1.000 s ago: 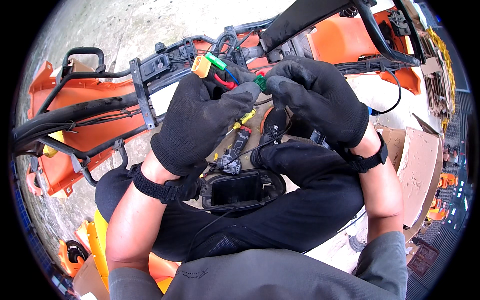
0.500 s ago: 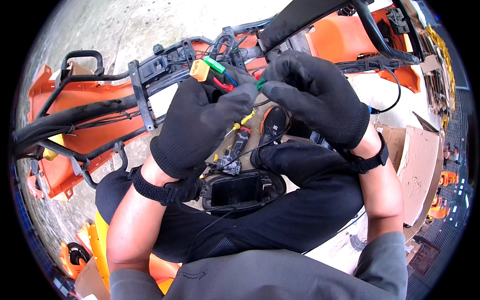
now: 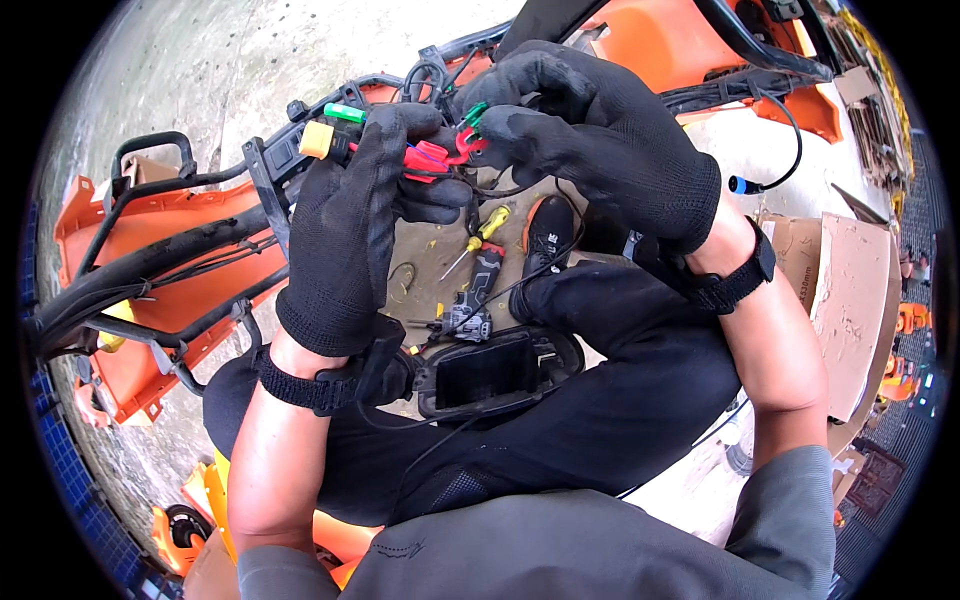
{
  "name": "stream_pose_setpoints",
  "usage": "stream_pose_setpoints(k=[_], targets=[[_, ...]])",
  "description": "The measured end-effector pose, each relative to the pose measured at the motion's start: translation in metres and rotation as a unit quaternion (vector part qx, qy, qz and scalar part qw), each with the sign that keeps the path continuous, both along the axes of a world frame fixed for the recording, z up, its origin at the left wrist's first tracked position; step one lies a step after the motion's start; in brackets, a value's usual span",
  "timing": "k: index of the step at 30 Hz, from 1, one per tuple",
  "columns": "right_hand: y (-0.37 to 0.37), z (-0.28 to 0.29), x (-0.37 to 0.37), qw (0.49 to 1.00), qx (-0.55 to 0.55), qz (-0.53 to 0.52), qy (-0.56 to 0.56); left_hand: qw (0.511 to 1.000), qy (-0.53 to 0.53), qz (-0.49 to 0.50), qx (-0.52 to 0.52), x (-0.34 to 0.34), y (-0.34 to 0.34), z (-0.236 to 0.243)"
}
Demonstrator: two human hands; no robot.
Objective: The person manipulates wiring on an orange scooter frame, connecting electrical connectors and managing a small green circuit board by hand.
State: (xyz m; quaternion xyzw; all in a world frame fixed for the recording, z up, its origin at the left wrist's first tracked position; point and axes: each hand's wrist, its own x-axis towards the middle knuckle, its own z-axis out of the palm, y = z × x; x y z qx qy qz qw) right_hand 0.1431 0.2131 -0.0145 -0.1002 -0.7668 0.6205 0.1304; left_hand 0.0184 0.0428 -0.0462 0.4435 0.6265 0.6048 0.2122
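Observation:
Both my hands wear black gloves and are raised over the wiring of an orange vehicle's black frame. My left hand (image 3: 350,225) is closed around a bundle of wires. A yellow connector (image 3: 316,140) and a green connector (image 3: 345,113) stick out on its left side, and a red connector (image 3: 427,160) shows at its fingertips. Fingers bent in a pinch, my right hand (image 3: 620,150) holds a red wire (image 3: 467,146) beside a small dark green piece (image 3: 474,118). Its fingers partly hide where the wire ends.
Between my legs lie a yellow-handled screwdriver (image 3: 489,224), a grey power tool (image 3: 477,290) and an open black housing (image 3: 500,375). The vehicle's black tubes (image 3: 150,240) cross in front. A cable with a blue plug (image 3: 740,185) hangs at right, near cardboard (image 3: 845,310).
My left hand has shifted left and turned its fingers upward, bringing the red connector into view. The yellow and green connectors moved left with it. My right hand moved slightly left and up.

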Motion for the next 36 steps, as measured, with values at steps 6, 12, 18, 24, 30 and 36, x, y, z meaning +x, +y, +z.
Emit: stream_pose_setpoints(k=[6,12,18,24,30,36], targets=[[0.002,-0.006,-0.005,0.999,-0.015,0.045,0.011,0.923,0.377,0.029,-0.073,-0.015,-0.014,-0.019],[0.005,-0.012,-0.004,1.000,-0.009,0.017,-0.002,0.973,0.208,-0.041,-0.091,-0.015,-0.010,0.003],[0.002,-0.015,-0.008,1.000,-0.028,0.000,-0.010,0.993,0.040,-0.033,-0.103,-0.026,-0.010,0.000],[0.001,-0.030,-0.013,0.998,-0.027,0.032,-0.053,0.989,-0.035,0.005,-0.143,-0.018,-0.003,0.007],[-0.004,-0.029,-0.014,0.993,-0.102,0.003,-0.060,0.979,-0.158,0.026,-0.127,-0.014,0.001,0.008],[0.001,-0.030,-0.016,0.993,-0.067,-0.019,-0.094,0.983,-0.180,-0.004,-0.043,-0.019,0.004,0.000]])
